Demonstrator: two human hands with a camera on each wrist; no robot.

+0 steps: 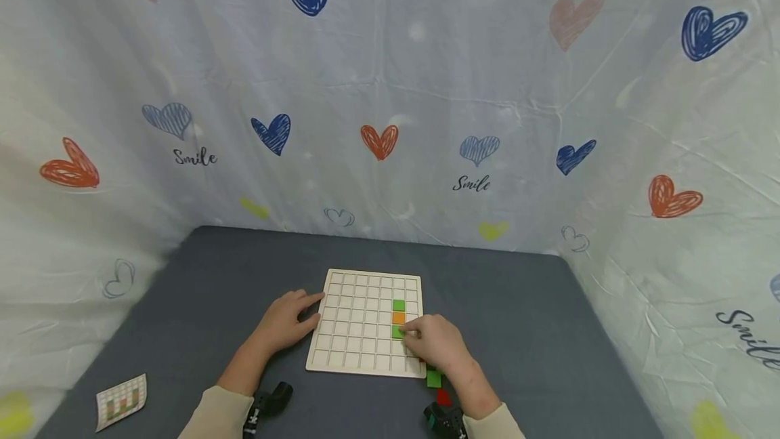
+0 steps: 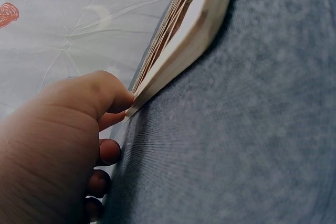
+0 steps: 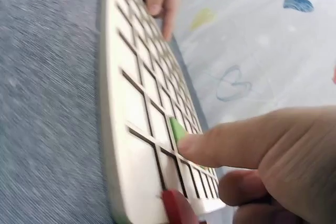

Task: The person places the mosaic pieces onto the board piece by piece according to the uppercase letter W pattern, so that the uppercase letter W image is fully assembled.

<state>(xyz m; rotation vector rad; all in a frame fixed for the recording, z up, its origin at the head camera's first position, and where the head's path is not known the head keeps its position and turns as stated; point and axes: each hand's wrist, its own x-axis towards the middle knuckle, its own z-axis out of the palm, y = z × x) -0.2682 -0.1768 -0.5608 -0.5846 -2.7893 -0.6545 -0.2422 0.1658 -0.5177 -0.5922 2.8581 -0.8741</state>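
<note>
A pale wooden grid board (image 1: pixel 356 330) lies on the table. My left hand (image 1: pixel 289 320) rests beside its left side, index finger and thumb at the edge; in the left wrist view the thumb (image 2: pixel 113 94) touches the rim. In one column of the grid stand a green tile (image 1: pixel 399 305), an orange tile (image 1: pixel 398 318) and a nearer green tile (image 1: pixel 397 332). With thumb and bent fingers, my right hand (image 1: pixel 435 343) pinches that nearer green tile at its cell. The right wrist view shows a corner of the green tile (image 3: pixel 177 128) past the thumb (image 3: pixel 210 145).
By the board's near right corner lie a loose green tile (image 1: pixel 434 378) and a red tile (image 1: pixel 443 397), partly under my right arm. A printed pattern card (image 1: pixel 122 402) lies at the table's left. A heart-printed curtain (image 1: pixel 390 87) surrounds the dark table (image 1: pixel 518 330).
</note>
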